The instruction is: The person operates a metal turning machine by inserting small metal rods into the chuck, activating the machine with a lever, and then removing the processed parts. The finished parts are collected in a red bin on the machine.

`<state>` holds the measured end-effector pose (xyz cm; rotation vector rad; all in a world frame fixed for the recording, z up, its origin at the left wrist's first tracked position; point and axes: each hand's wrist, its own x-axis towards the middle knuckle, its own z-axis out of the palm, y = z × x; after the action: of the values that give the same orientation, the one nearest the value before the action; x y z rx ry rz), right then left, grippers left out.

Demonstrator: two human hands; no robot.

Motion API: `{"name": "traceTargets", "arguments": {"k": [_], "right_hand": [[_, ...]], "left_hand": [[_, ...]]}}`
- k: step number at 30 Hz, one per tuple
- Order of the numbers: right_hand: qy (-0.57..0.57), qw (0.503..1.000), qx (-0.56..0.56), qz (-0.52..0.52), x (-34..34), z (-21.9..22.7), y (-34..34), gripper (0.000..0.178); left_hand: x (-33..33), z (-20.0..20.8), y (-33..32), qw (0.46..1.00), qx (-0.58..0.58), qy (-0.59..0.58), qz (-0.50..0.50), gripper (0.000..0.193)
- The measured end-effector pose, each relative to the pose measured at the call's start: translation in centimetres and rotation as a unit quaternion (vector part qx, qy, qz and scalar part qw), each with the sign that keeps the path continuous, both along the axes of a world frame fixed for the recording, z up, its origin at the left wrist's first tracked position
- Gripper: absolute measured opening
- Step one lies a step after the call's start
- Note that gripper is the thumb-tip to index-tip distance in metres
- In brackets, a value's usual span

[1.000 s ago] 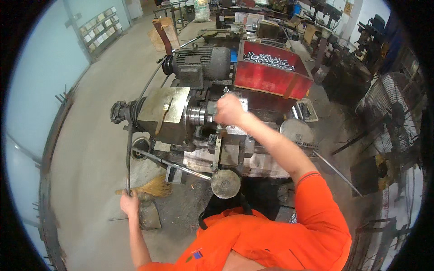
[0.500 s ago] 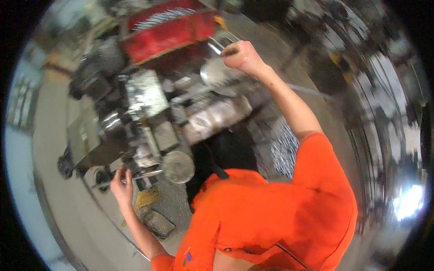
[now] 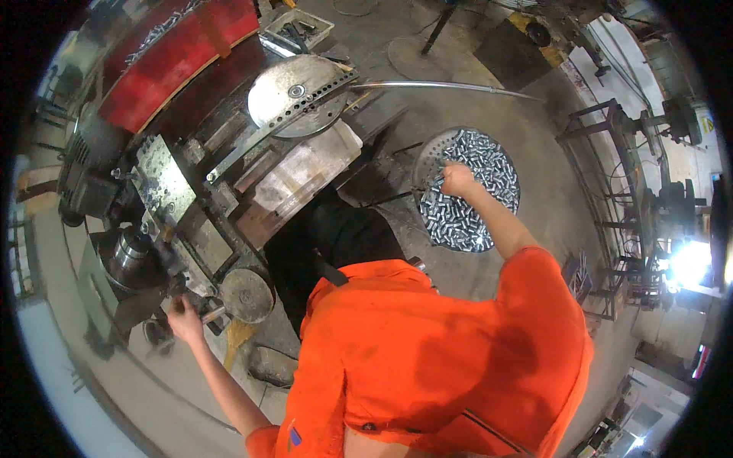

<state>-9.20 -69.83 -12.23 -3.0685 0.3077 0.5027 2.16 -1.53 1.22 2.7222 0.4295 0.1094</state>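
My right hand (image 3: 458,180) is over a round tray (image 3: 429,151) heaped with small shiny metal cylinders (image 3: 475,217). Its fingers are closed and point down at the pieces; what they hold, if anything, is hidden. On the left, my left hand (image 3: 185,320) is closed at the end of a metal rod handle (image 3: 214,314), which runs toward a round grey wheel (image 3: 247,295) on the machine. Between the hands, the greasy machine bed carries a metal plate (image 3: 164,183) and a large steel disc (image 3: 294,91) crossed by a perforated bar (image 3: 275,126).
A red bin (image 3: 172,65) of metal parts stands behind the machine, with a small pale tray (image 3: 301,32) beside it. A long metal rod (image 3: 458,87) juts right from near the disc. Dark metal racks (image 3: 611,206) line the right side. A brush (image 3: 240,336) lies below the wheel.
My right hand has moved from above the steel disc, right and down to the round tray. The view has turned, bringing the whole tray into sight. The left hand stays by the rod handle.
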Motion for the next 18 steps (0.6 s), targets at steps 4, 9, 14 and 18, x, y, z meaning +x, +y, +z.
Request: {"name": "traceTargets", "arguments": {"k": [4,9,14,18], "right_hand": [[0.122,0.992,-0.011,-0.023,2.6,-1.2,0.2,0.031],[0.064,0.996,0.037,-0.049,3.6,-1.7,0.8,0.030],[0.047,0.989,0.078,-0.117,4.7,-2.8,0.1,0.035],[0.057,0.996,0.054,-0.039,4.8,-3.1,0.6,0.037]], "left_hand": [[-0.1,-1.1,1.0,0.999,-0.012,-0.040,-0.011,0.030],[-0.1,-0.5,0.1,1.000,-0.006,-0.008,0.028,0.028],[-0.3,-1.2,0.6,0.997,0.020,-0.071,-0.001,0.030],[0.0,-1.0,0.7,1.000,-0.005,-0.019,0.021,0.030]]}}
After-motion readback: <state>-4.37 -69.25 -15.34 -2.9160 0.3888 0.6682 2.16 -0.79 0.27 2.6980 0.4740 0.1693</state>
